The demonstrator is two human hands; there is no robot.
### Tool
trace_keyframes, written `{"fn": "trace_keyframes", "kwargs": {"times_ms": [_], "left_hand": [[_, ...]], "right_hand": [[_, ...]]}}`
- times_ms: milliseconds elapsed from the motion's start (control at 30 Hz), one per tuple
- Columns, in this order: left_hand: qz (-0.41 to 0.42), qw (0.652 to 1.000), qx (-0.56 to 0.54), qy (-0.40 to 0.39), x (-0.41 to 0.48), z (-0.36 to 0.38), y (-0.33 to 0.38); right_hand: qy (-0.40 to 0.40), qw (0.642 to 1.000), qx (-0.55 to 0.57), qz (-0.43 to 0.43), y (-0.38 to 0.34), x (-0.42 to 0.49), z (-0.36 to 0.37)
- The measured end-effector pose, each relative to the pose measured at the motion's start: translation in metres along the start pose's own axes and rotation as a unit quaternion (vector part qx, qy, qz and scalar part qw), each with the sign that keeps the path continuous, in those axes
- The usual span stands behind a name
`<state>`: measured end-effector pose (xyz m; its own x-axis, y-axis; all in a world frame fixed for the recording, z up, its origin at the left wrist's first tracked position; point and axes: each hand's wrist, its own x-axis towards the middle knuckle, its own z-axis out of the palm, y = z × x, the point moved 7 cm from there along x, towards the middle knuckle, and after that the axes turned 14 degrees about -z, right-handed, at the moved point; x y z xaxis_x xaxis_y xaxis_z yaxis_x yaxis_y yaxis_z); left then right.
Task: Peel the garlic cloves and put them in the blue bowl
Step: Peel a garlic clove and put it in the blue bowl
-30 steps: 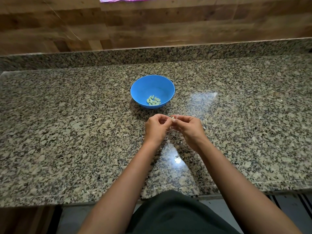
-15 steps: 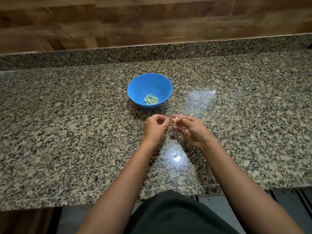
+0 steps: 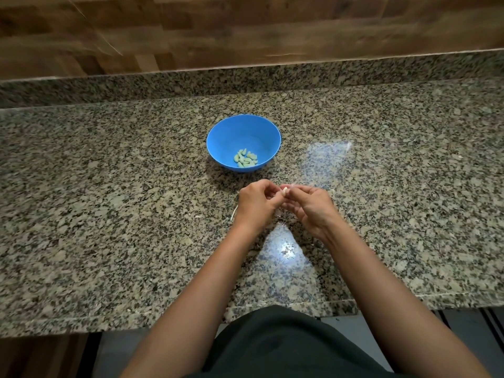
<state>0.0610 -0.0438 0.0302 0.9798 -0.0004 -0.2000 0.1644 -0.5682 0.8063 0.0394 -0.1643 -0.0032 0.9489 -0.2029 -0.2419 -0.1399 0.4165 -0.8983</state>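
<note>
A blue bowl (image 3: pixel 226 132) stands on the granite counter (image 3: pixel 109 214), holding several peeled garlic cloves (image 3: pixel 245 158) at its bottom. Just in front of the bowl both hands meet above the counter. My right hand (image 3: pixel 311 207) pinches a small pale garlic clove (image 3: pixel 285 191) at its fingertips. My left hand (image 3: pixel 257 204) has curled fingers whose tips touch the same clove from the left. Most of the clove is hidden by the fingers.
Thin scraps of garlic skin (image 3: pixel 234 212) lie on the counter beside my left wrist. A raised granite ledge (image 3: pixel 245 77) and a wood-look wall (image 3: pixel 245 28) close the back. The counter's front edge (image 3: pixel 81 327) runs near my body.
The hands were slightly apart half a second ago, with the clove in my right hand alone. They have come together again, and my left fingertips now touch the clove.
</note>
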Motion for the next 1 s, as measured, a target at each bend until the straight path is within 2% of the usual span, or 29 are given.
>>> {"fn": "trace_keyframes", "kwargs": {"times_ms": [133, 200, 300, 400, 533, 633, 700, 867, 1000], "left_hand": [[-0.014, 1.000, -0.003, 0.022, 0.003, -0.005, -0.007], [-0.012, 0.999, 0.034, 0.026, 0.004, -0.005, -0.009], [-0.004, 0.993, 0.112, 0.029, 0.005, 0.001, -0.016], [-0.003, 0.988, 0.152, 0.018, 0.003, 0.009, -0.026], [-0.007, 0.988, 0.153, 0.015, 0.001, 0.011, -0.033], [0.015, 0.987, 0.155, 0.025, -0.002, 0.009, -0.032], [0.028, 0.987, 0.153, 0.032, -0.005, 0.007, -0.032], [0.050, 0.992, 0.102, 0.055, -0.015, -0.004, -0.032], [0.061, 0.993, 0.052, 0.082, -0.020, -0.019, -0.038]], "right_hand": [[-0.002, 1.000, -0.002, 0.003, 0.001, 0.004, -0.004], [-0.006, 0.994, -0.107, -0.030, -0.005, 0.009, -0.012], [-0.003, 0.942, -0.322, -0.099, -0.020, 0.025, -0.019], [-0.013, 0.886, -0.446, -0.129, -0.027, 0.041, -0.017], [-0.018, 0.889, -0.439, -0.125, -0.022, 0.044, -0.020], [0.010, 0.911, -0.390, -0.133, -0.021, 0.034, -0.027], [0.025, 0.911, -0.383, -0.153, -0.019, 0.022, -0.034], [0.010, 0.854, -0.474, -0.213, -0.012, -0.006, -0.037], [-0.085, 0.800, -0.544, -0.238, 0.006, -0.031, -0.013]]}}
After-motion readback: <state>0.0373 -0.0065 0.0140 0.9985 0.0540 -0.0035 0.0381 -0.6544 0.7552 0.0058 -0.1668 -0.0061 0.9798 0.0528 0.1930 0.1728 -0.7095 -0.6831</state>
